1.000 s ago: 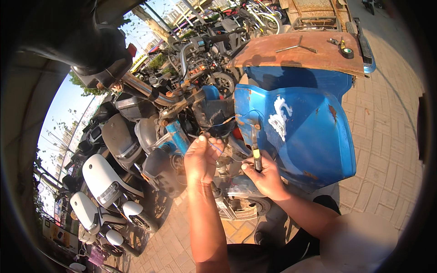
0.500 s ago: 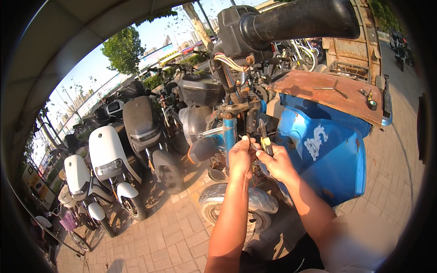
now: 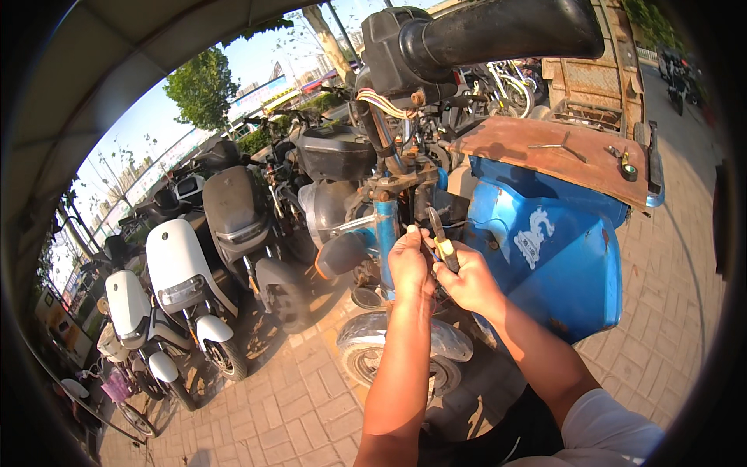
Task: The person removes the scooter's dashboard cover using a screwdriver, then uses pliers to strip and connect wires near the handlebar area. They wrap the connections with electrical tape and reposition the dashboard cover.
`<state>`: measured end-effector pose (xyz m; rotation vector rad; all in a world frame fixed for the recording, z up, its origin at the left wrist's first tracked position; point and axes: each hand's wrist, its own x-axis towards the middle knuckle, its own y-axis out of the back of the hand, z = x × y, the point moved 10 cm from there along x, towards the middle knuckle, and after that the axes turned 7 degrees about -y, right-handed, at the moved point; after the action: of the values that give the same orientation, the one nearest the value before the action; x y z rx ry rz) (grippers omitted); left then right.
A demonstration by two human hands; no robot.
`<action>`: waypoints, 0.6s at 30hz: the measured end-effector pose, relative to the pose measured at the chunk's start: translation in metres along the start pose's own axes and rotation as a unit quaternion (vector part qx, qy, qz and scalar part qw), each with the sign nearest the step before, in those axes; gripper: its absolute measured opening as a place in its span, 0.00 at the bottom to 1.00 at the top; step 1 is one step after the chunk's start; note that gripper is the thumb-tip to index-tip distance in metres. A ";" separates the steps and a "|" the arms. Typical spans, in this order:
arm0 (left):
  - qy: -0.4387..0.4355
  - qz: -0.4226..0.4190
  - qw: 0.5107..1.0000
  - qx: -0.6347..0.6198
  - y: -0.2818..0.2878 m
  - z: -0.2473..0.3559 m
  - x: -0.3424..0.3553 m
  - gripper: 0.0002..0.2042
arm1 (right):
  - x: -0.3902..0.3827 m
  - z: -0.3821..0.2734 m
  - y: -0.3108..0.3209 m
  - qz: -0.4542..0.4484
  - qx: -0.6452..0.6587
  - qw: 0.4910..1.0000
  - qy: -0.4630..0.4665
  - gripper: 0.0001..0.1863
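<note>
My right hand (image 3: pixel 471 280) is wrapped round yellow-and-dark handled pliers (image 3: pixel 443 243), whose metal jaws point up and away from me. Close beside it, my left hand (image 3: pixel 411 263) is closed in a pinch on a thin dark wire, mostly hidden by the fingers. Both hands work in front of the blue steering column (image 3: pixel 386 241) of a three-wheeled vehicle. Above them, a bundle of coloured wires (image 3: pixel 384 104) hangs out beneath the black handlebar grip (image 3: pixel 513 35).
A blue body panel (image 3: pixel 576 268) stands right of my hands. Behind it, a rusty brown board (image 3: pixel 537 140) carries a T-shaped wrench (image 3: pixel 562 146) and a tape roll (image 3: pixel 629 169). The front mudguard (image 3: pixel 366 331) sits below. Parked scooters (image 3: pixel 183 265) line the left on brick paving (image 3: pixel 288 412).
The pliers have turned a little in my right hand, their jaws leaning more to the left and more yellow handle showing. My left hand keeps its pinch. The whole view has shifted slightly.
</note>
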<state>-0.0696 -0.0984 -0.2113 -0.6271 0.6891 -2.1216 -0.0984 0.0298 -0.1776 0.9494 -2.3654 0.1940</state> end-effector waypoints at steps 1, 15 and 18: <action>0.004 -0.008 1.000 0.004 -0.001 0.001 0.000 0.14 | -0.001 0.001 0.000 -0.001 0.019 1.000 -0.006 0.09; 0.037 -0.090 0.989 0.114 0.009 0.013 -0.024 0.09 | -0.006 0.038 0.016 -0.040 0.067 0.986 -0.145 0.08; 0.027 -0.106 0.986 0.127 0.008 0.013 -0.022 0.09 | 0.000 0.044 0.012 -0.054 0.162 0.957 -0.235 0.08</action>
<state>-0.0449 -0.0884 -0.2115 -0.5224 0.3841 -2.3815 -0.1264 0.0243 -0.2130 1.4083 -2.7541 0.3535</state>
